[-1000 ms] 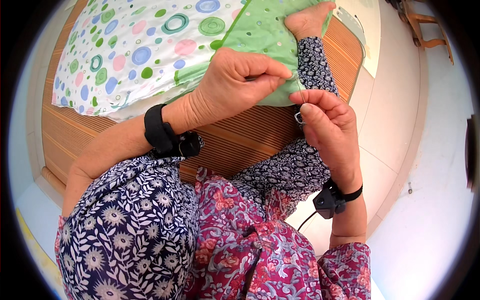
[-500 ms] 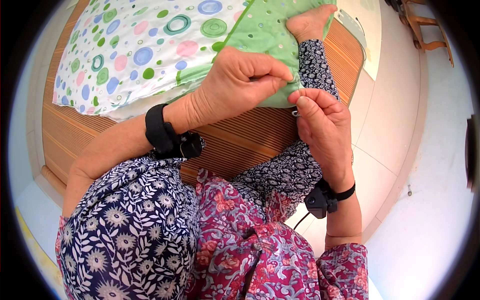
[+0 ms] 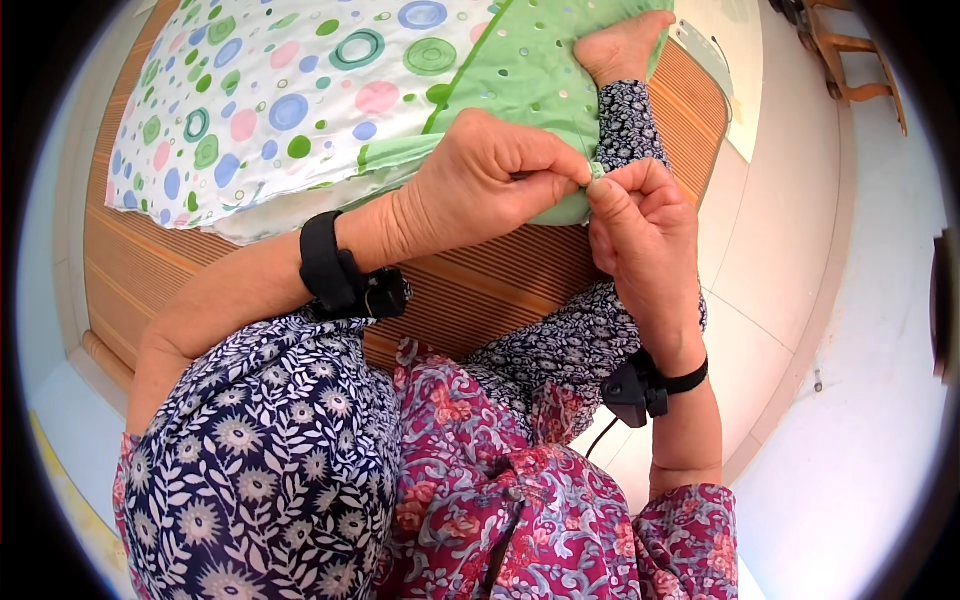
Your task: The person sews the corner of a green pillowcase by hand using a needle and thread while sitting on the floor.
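Observation:
A padded fabric cover (image 3: 340, 95), white with coloured dots and circles, lies spread before me. It has a green dotted band (image 3: 530, 75) along its right side. At the near corner of that band, my left hand (image 3: 480, 175) pinches the green edge between thumb and forefinger. My right hand (image 3: 645, 235) is closed in a pinch too, its thumb and fingertip meeting the left fingertips there. A bit of bunched green cloth (image 3: 597, 170) shows between them. Whatever else the right fingertips hold is too small and covered to make out.
The cover rests on a brown striped slatted mat (image 3: 480, 285). My bare foot (image 3: 625, 48) lies on the green band's far end, with the patterned trouser leg beside it. Pale floor tiles (image 3: 760, 300) run along the right, and a wooden stool (image 3: 850, 45) stands far right.
My hands have come together, and the gap between them with thin strands has closed. The right hand has risen slightly, the left has shifted slightly right and down. A small metallic loop below is now hidden.

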Tool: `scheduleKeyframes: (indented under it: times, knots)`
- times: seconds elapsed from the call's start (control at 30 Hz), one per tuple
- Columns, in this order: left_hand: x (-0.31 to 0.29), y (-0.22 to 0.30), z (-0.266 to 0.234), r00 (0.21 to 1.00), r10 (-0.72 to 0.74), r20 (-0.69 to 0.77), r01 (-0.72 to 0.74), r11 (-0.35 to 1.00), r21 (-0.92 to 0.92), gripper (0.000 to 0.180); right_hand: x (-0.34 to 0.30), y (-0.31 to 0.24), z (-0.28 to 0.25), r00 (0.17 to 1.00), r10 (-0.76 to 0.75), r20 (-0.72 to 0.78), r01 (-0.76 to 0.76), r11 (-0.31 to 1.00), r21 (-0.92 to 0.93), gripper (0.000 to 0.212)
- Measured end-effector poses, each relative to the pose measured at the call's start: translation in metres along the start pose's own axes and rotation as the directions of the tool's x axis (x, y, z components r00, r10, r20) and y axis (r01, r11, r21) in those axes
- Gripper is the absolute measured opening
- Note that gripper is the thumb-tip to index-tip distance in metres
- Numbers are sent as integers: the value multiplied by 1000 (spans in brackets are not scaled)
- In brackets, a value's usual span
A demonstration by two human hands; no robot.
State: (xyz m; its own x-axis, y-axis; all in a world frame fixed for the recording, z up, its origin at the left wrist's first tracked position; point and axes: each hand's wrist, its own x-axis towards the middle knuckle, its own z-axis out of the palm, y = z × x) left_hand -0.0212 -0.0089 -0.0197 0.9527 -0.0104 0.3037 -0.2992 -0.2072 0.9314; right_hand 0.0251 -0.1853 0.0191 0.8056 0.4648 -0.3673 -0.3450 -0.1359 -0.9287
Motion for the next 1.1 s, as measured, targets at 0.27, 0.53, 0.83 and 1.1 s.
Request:
scheduleKeyframes:
  times: [0.27,0.53,0.83,1.1]
  knots:
    - [1,-1,-5,999,-25,46,27,999,-30,7,10,-25,-19,999,-17,-46,8,979,-202,14]
    - [0,-4,-4,997,-22,74,24,999,-26,8,33,-25,-27,944,133,303,-69,975,-213,17]
    - [3,-6,-4,996,-18,91,21,999,-31,7,35,9,-17,986,-100,131,68,970,234,18]
    - [1,-7,-3,993,35,114,-32,999,-27,5,24,12,-11,992,-20,124,-14,964,267,17]
